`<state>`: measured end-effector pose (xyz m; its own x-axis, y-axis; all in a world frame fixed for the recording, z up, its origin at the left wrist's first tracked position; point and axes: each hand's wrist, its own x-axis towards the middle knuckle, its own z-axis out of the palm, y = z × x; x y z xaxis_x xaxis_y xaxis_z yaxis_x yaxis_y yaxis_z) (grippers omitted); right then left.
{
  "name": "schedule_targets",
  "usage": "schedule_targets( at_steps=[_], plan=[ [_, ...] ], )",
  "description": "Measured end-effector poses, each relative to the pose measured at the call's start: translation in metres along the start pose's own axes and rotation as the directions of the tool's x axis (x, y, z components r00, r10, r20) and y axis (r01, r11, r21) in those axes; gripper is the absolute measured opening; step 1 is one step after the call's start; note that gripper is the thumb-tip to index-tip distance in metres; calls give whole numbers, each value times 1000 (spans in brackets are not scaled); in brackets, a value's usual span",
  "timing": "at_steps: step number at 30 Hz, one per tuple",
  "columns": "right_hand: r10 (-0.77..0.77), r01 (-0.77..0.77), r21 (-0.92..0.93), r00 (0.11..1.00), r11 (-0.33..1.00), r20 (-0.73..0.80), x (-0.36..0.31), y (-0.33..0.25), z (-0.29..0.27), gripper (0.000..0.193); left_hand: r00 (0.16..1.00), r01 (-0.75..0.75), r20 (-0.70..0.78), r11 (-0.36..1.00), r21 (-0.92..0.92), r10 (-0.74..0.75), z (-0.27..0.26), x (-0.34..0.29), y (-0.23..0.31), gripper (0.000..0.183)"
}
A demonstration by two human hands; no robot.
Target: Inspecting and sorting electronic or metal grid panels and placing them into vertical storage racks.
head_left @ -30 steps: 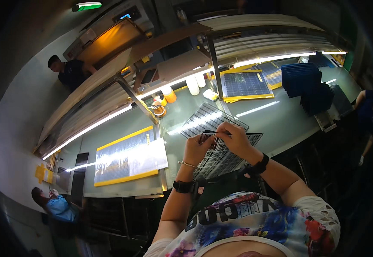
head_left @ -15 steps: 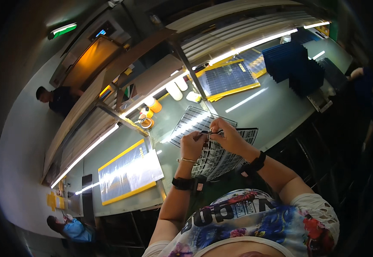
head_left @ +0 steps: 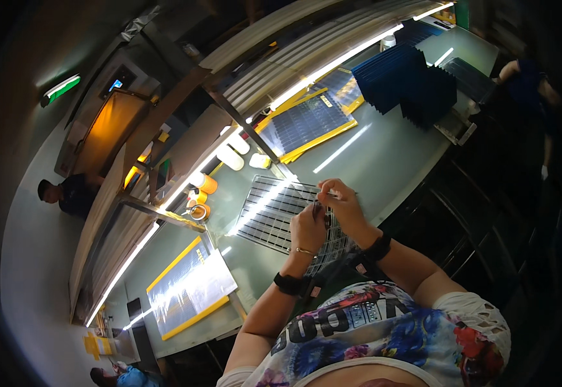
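My left hand is closed in front of my chest, a small dark piece showing at its fingertips. Just right of it and slightly farther out, my right hand has its fingers curled in a pinch. What lies between the right fingertips is too small to make out. Beneath the hands, a gridded sheet with dark and pale strips lies flat on the table, under a bright reflection. A second, looser gridded piece is partly hidden behind my hands and wrists, by the near edge.
The glass-topped table carries yellow-edged sheets beyond my hands and another yellow-edged sheet at left. Orange and white containers stand under a lit shelf. A dark blue pleated stack sits far right. Other people are around the table.
The view has swung, so the table's contents sit farther left and higher at right. My hands have turned and drawn closer together; the dark strip that spanned them now shows mostly at the left.
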<state>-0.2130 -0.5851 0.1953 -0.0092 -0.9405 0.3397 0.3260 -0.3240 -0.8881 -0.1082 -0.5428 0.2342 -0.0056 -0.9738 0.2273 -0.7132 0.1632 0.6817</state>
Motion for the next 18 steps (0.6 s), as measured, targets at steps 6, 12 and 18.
schedule_targets(
  at_steps=[6,12,18],
  plan=[
    [519,-269,751,847,604,-114,37,-17,-48,7,990,130,71,986,-108,-123,-5,-2,18,15],
    [237,12,501,871,866,-431,59,-1,-234,5,994,13,-109,1000,-13,-14,-63,0,-14,15],
    [157,-53,160,642,986,-751,7,-32,-365,11,957,195,-113,881,-430,-267,-153,-8,5,19]
  ],
)
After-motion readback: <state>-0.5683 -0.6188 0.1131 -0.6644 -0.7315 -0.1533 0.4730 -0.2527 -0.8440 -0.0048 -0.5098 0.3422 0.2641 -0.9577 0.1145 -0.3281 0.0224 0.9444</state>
